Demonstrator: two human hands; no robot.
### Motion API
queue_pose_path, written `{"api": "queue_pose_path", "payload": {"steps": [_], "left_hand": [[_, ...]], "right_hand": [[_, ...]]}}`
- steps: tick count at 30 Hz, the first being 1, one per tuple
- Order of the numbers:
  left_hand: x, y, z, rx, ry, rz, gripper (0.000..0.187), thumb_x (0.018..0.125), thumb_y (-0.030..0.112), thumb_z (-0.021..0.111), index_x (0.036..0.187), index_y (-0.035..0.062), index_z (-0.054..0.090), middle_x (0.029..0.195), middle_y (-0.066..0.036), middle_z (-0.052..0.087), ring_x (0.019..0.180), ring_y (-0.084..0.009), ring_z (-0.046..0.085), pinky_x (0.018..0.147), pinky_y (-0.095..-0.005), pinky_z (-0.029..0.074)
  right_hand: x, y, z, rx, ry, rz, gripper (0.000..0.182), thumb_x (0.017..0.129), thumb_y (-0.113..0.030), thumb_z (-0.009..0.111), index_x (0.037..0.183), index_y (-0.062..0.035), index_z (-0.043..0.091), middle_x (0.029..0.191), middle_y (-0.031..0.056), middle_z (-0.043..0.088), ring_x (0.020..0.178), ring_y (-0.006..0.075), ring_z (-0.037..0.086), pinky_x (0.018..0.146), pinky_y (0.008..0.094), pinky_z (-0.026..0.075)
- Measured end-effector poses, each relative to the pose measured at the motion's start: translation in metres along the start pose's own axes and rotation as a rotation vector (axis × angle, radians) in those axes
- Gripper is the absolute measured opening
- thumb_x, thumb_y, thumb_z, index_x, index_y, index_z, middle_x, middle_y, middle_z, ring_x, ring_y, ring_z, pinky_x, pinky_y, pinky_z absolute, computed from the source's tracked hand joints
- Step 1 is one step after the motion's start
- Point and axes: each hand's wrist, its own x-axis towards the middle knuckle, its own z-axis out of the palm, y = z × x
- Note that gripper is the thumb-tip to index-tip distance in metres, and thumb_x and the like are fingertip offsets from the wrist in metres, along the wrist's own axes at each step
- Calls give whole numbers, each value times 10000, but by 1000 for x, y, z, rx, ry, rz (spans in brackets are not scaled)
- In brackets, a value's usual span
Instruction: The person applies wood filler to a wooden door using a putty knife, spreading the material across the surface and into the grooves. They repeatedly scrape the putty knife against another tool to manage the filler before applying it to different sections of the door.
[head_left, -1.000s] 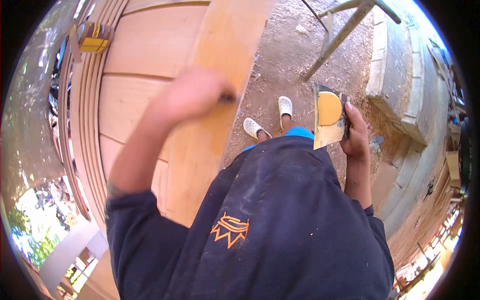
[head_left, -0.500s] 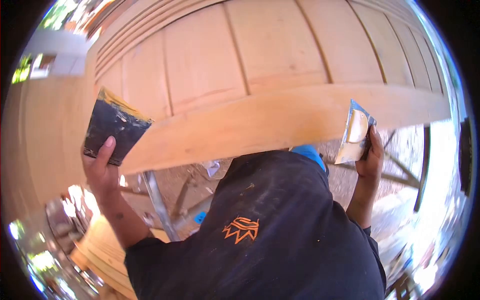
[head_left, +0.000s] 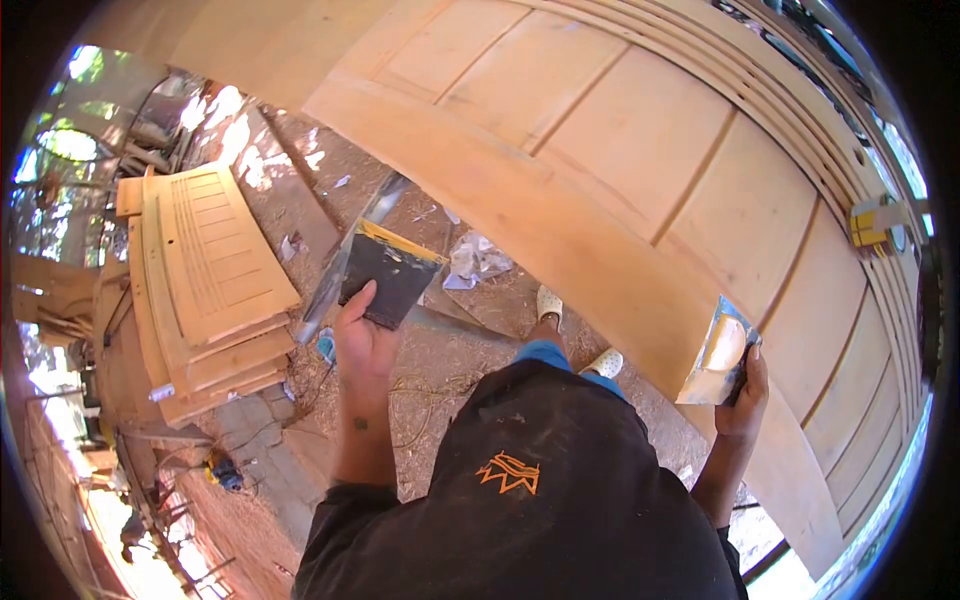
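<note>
My left hand point(head_left: 368, 335) grips a black flat spreader point(head_left: 388, 278) with yellow-orange filler along its upper edge, held over the ground beside the door. Closed around a second spreader point(head_left: 705, 372), my right hand point(head_left: 742, 395) is above the near rail of the door. A thick cream-coloured lump of filler point(head_left: 725, 343) sits on that spreader's face. The wooden door point(head_left: 630, 150), with grooved panels, lies flat across the upper right. Neither spreader clearly touches it.
A stack of wooden doors point(head_left: 215, 250) lies at the left. Near the door's far right edge stands a yellow can point(head_left: 878, 226). Crumpled plastic point(head_left: 475, 260) and a metal support bar point(head_left: 465, 325) are below. A power tool point(head_left: 224, 470) rests on the lower left ground.
The view has turned and shifted, so the door now runs diagonally and the door stack shows. My left hand appears nearer the middle, its spreader tilted differently. Both hands keep their spreaders.
</note>
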Motion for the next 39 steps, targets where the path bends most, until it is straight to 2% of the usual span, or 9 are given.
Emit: {"api": "queue_pose_path", "payload": {"steps": [8, 15, 18, 23, 26, 30, 32, 35, 39], "left_hand": [[88, 62, -28, 116, 124, 220, 361, 864, 43, 446, 1222, -3, 428, 1191, -172, 524, 1098, -320, 516, 952, -478, 404], [313, 156, -106, 314, 310, 516, 267, 855, 68, 485, 1098, -40, 511, 1055, -128, 585, 900, -223, 591, 798, -340, 473], [414, 179, -140, 888, 412, 655, 316, 827, 16, 486, 1143, 0, 504, 1016, -136, 580, 891, -244, 576, 804, -349, 456], [456, 173, -118, 1657, 75, 1104, 548, 761, -64, 477, 1284, 70, 380, 1226, -181, 415, 1131, -333, 428, 963, -411, 364], [472, 168, -135, 1908, -230, 1030, 682, 677, -123, 513, 1302, 73, 320, 1319, -162, 305, 1215, -375, 311, 1022, -446, 295], [499, 167, -167, 1888, -280, 1110, 762, 607, -164, 535, 1296, 73, 314, 1304, -177, 301, 1213, -384, 308, 1023, -448, 291], [502, 170, -172, 1854, -172, 1074, 752, 596, -178, 524, 1280, 66, 332, 1295, -186, 302, 1215, -386, 303, 1023, -447, 289], [508, 175, -197, 1849, -61, 1043, 745, 586, -193, 504, 1268, 57, 340, 1294, -191, 300, 1208, -391, 307, 1017, -450, 292], [500, 185, -273, 2214, -127, 668, 667, 667, -107, 508, 1294, 59, 350, 1259, -206, 365, 1178, -411, 350, 991, -452, 310]], "right_hand": [[42, 23, 44, -55, -20, 47, 343, 948, -266, 378, 1154, -17, 495, 1097, 76, 572, 1005, 158, 550, 861, 322, 446], [88, 41, 142, -154, 43, -35, 392, 950, -298, 370, 1202, -21, 483, 1074, 74, 573, 972, 160, 553, 861, 321, 442], [109, 57, 170, -575, 46, -236, 393, 947, -311, 374, 1201, -32, 486, 1014, 85, 579, 886, 164, 573, 794, 319, 473], [131, 74, 228, -417, 220, -88, 452, 917, -274, 429, 1215, 66, 435, 986, 123, 569, 840, 197, 574, 739, 299, 483], [144, 82, 249, -794, 49, -237, 514, 876, -232, 487, 1246, 107, 378, 1111, 174, 523, 991, 233, 531, 863, 313, 424], [159, 83, 264, -1350, -179, -461, 495, 887, -195, 473, 1262, 108, 362, 1206, 186, 481, 1094, 241, 489, 950, 322, 367], [161, 85, 272, -1238, -81, -323, 455, 910, -181, 436, 1264, 98, 369, 1199, 166, 492, 1085, 227, 494, 948, 316, 369], [166, 93, 309, -416, 255, -16, 377, 960, -257, 324, 1140, 25, 498, 1005, 88, 537, 921, 147, 517, 798, 269, 425], [161, 102, 296, -758, 107, -172, 387, 963, -277, 306, 1126, 13, 505, 986, 64, 541, 903, 134, 517, 785, 264, 427]]}}
